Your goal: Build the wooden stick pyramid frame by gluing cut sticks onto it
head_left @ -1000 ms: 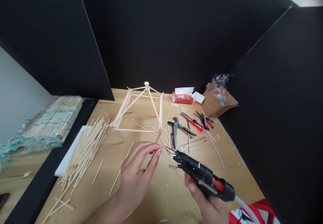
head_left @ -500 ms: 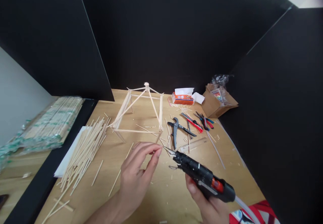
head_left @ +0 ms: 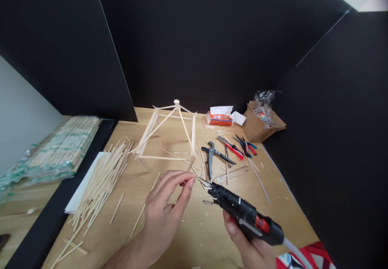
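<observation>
My right hand [head_left: 247, 240] grips a black hot glue gun [head_left: 239, 206], its metal nozzle pointing up and left. A clear glue stick [head_left: 298, 253] sticks out of its rear end. My left hand [head_left: 168, 208] is pinched at the thumb and forefinger, right at the nozzle tip; whatever lies between those fingers is too small to make out. Behind the hands stands a house-like frame of thin wooden sticks [head_left: 165, 158], with slanting sticks meeting at a peak.
On the left lie a pile of loose sticks [head_left: 103, 184] over white paper and plastic-wrapped stick bundles [head_left: 65, 148]. To the right are a cutter tool [head_left: 211, 154], a red utility knife [head_left: 235, 150], pliers [head_left: 245, 144], a ruler [head_left: 232, 174], a tissue pack [head_left: 220, 118] and a cardboard box [head_left: 262, 123].
Almost nothing differs. The glue gun has shifted very slightly down and right, and the left hand still pinches at its nozzle.
</observation>
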Motion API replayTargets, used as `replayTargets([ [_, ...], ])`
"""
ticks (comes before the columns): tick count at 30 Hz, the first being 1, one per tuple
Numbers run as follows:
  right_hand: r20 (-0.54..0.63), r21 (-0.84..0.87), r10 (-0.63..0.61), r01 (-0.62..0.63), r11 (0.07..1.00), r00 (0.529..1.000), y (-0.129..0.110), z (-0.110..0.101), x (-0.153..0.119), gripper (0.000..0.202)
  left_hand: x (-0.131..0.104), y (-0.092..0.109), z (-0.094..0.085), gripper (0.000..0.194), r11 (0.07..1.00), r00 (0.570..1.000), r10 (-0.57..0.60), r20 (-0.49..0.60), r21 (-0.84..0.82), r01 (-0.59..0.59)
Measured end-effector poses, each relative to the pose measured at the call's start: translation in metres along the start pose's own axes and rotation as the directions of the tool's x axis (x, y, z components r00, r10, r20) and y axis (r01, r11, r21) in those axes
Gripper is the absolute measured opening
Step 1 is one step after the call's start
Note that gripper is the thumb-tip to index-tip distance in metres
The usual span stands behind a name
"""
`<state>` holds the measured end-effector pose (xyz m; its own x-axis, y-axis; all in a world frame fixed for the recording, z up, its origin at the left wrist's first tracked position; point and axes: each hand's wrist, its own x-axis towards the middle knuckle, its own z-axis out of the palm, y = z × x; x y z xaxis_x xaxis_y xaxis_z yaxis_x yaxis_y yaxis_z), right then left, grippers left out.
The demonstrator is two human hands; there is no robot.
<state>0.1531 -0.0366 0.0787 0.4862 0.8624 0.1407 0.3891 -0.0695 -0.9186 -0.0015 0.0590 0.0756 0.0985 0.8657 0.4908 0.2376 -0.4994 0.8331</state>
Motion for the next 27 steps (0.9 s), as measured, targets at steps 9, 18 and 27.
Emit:
replayTargets([
  [9,0.002,-0.018,-0.017,0.017,1.000,1.000,-0.0004,0.0002,-0.0002,0.036,0.0027,0.0014,-0.0006,0.018,1.000,1.000,0.018,-0.011,0.010,-0.017],
  [18,-0.001,-0.023,0.024,-0.024,0.999,1.000,0.0025,-0.0026,-0.0004,0.037,-0.0004,0.0021,-0.0023,0.016,1.000,1.000,-0.007,-0.009,0.005,0.007],
  [27,-0.019,-0.020,0.025,-0.026,0.999,1.000,-0.0002,-0.0013,0.0002,0.040,0.0030,0.0005,0.0007,0.014,1.000,1.000,0.003,-0.013,-0.001,-0.003],
])
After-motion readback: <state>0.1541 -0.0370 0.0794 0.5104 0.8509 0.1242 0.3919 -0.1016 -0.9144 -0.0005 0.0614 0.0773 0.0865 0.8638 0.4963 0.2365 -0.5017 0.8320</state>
